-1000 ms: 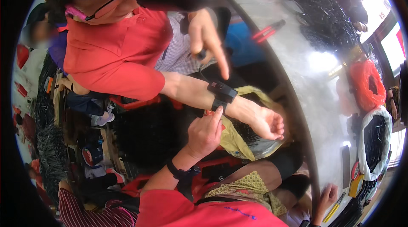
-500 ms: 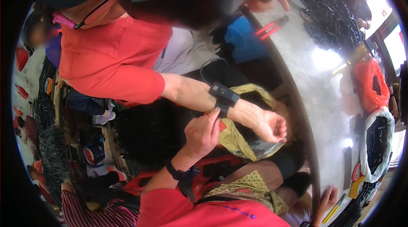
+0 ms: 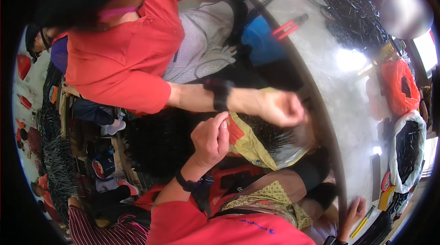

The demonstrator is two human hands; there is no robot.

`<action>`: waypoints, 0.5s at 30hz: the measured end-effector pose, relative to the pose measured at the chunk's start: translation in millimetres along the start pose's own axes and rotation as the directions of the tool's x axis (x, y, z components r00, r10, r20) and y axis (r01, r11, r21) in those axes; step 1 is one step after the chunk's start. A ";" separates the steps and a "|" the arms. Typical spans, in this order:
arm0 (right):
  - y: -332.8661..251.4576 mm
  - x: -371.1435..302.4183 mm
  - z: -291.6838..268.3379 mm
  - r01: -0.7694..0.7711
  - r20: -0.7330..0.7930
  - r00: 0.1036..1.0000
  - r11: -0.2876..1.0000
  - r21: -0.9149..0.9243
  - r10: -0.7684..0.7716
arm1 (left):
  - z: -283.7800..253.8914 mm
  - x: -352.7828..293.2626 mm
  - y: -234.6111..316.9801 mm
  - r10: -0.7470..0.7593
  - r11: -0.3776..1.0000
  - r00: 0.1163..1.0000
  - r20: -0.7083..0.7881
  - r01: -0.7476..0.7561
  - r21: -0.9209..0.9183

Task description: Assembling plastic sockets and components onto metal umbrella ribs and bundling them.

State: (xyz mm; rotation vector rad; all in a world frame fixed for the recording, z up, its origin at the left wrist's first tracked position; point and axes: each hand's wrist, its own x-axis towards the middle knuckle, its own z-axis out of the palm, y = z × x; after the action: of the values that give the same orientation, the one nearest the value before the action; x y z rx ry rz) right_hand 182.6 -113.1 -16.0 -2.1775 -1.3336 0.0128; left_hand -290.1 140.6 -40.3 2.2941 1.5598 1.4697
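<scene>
My left hand [image 3: 210, 139] is raised at the centre, its fingers curled and the thumb pressed against the index finger. Nothing shows in it. Just above are a co-worker's forearm [image 3: 192, 97] and a dark wrist strap with a device [image 3: 220, 93]; a small gap separates my fingertips from the strap. The co-worker's hand [image 3: 286, 110] is blurred. Behind my hand is a yellow bag [image 3: 250, 146] with a red patch, holding thin black pieces. My right hand [image 3: 355, 211] rests on the pale table [image 3: 353, 153], fingers loosely bent, beside a yellow-handled tool [image 3: 362, 223].
Red-handled pliers [image 3: 289, 27] lie near the table edge. A heap of black strips [image 3: 355, 16] covers the far end. A red plastic bag [image 3: 399, 87] and a white bag [image 3: 395, 181] of black pieces line the right side. A blue bin [image 3: 261, 38] stands below the table.
My left hand has come off the co-worker's wrist strap and shifted slightly left. The co-worker's arm has moved up and turned, and their body has leaned back. My right hand stays put.
</scene>
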 end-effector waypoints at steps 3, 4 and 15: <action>-1.7 -0.8 1.3 0.024 -0.029 0.999 1.000 -0.014 -0.025 | 0.0 -1.7 -8.5 -0.088 0.996 0.995 -0.054 0.089 0.023; 0.1 -2.2 0.5 -0.069 -0.039 0.997 0.996 0.062 0.071 | 2.6 -5.2 -16.7 -0.124 0.992 0.991 -0.054 0.126 0.031; 34.8 -7.8 4.8 -0.091 -0.029 0.994 0.963 0.254 0.102 | 36.1 4.0 6.2 -0.192 0.944 0.971 0.143 0.223 -0.243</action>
State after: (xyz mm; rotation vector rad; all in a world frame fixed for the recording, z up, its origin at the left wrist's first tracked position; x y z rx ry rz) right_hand 205.6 -128.8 -38.8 -2.0127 -1.1347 0.1649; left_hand -260.6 157.1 -55.0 1.9676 1.4320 1.3670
